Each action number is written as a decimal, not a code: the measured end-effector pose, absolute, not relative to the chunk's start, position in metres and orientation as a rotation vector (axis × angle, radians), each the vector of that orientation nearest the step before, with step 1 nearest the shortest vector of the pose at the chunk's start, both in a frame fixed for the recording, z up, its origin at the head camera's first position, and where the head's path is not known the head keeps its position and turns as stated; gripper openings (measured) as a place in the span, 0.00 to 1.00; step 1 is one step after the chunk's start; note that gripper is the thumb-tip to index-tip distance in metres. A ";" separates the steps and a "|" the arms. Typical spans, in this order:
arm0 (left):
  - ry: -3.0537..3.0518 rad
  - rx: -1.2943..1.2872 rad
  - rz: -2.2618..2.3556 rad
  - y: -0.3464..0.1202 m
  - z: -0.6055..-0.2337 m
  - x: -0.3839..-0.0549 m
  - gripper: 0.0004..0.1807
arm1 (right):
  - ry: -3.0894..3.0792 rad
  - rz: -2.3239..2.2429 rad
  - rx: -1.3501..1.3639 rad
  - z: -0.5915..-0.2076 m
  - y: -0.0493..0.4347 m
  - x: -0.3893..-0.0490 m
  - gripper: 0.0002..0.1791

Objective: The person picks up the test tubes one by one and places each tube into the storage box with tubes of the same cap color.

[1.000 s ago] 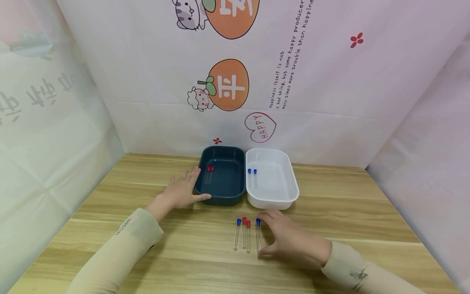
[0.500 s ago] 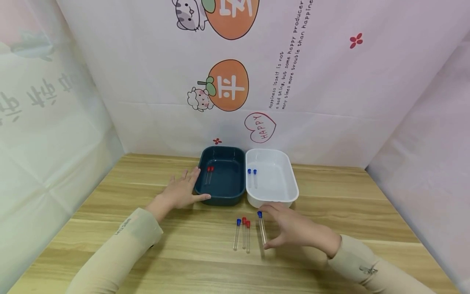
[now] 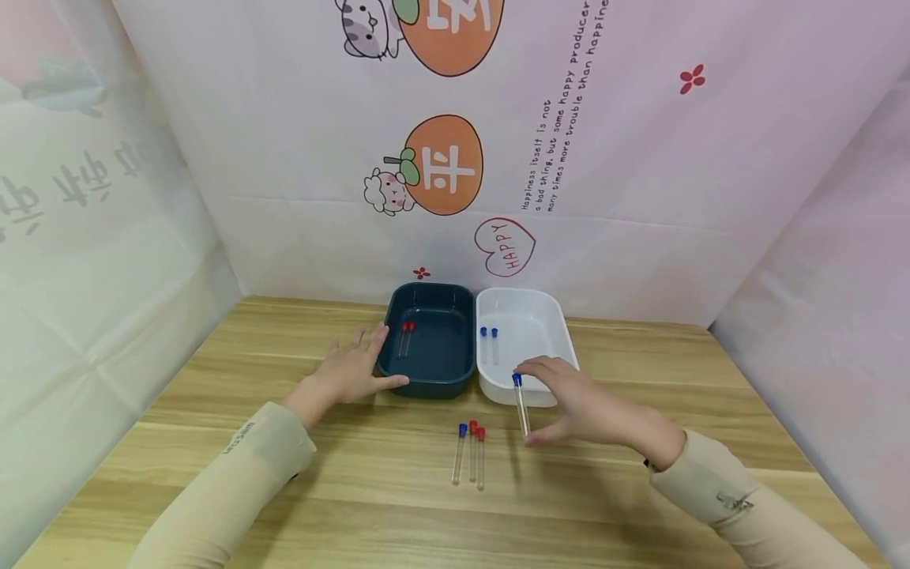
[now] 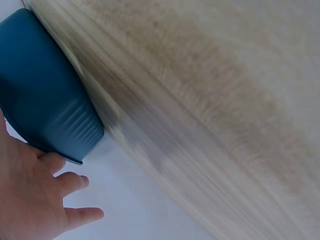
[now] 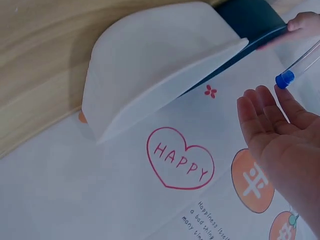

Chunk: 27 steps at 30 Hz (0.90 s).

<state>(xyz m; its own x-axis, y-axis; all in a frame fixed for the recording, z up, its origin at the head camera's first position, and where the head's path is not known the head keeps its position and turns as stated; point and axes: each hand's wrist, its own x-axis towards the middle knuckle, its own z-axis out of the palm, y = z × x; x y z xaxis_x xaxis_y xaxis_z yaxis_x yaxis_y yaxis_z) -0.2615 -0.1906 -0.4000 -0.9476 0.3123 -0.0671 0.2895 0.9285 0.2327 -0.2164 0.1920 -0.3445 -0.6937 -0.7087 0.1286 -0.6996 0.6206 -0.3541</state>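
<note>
My right hand [image 3: 586, 401] pinches a clear test tube [image 3: 522, 409] lengthwise, a fingertip at its blue cap [image 5: 285, 79] and the thumb at its bottom end. The tube hangs slightly tilted in front of the white tray [image 3: 573, 370], overlapping its near wall in the head view. Fingers spread, my left hand [image 3: 347, 374] rests against the left side and near corner of the dark blue tray [image 3: 434, 389]; in the left wrist view its fingers touch that tray's rim. Lying on the table are one blue-capped test tube [image 3: 459, 454] and two red-capped test tubes [image 3: 481, 460], side by side.
Inside the dark tray lie two red-capped tubes [image 3: 407, 340], and inside the white one two blue-capped tubes [image 3: 494, 346]. Both trays stand side by side on the wooden table [image 3: 370, 506], near a printed backdrop [image 3: 618, 261] behind.
My right hand has lifted the blue-capped test tube off the table and carried it forward and rightward to the white tray's near edge. The left hand has stayed still.
</note>
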 end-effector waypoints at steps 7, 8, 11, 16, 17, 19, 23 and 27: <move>2.989 0.457 0.328 -0.190 -0.400 -0.260 0.62 | 2.832 -0.599 -1.181 -0.341 0.198 -0.230 0.49; 2.990 0.457 0.328 -0.190 -0.401 -0.260 0.62 | 2.837 -0.596 -1.187 -0.341 0.199 -0.232 0.49; 2.992 0.457 0.322 -0.190 -0.401 -0.261 0.62 | 2.840 -0.611 -1.152 -0.340 0.202 -0.238 0.49; 2.992 0.454 0.326 -0.191 -0.401 -0.262 0.62 | 2.847 -0.631 -1.154 -0.338 0.207 -0.248 0.48; 2.994 0.456 0.328 -0.191 -0.402 -0.262 0.62 | 2.849 -0.634 -1.158 -0.338 0.207 -0.251 0.48; 2.993 0.457 0.329 -0.191 -0.402 -0.262 0.63 | 2.852 -0.637 -1.164 -0.339 0.208 -0.255 0.48; 2.996 0.463 0.324 -0.192 -0.402 -0.263 0.63 | 2.856 -0.628 -1.156 -0.340 0.210 -0.265 0.48; 2.995 0.467 0.326 -0.191 -0.402 -0.261 0.62 | 2.861 -0.607 -1.150 -0.342 0.210 -0.273 0.48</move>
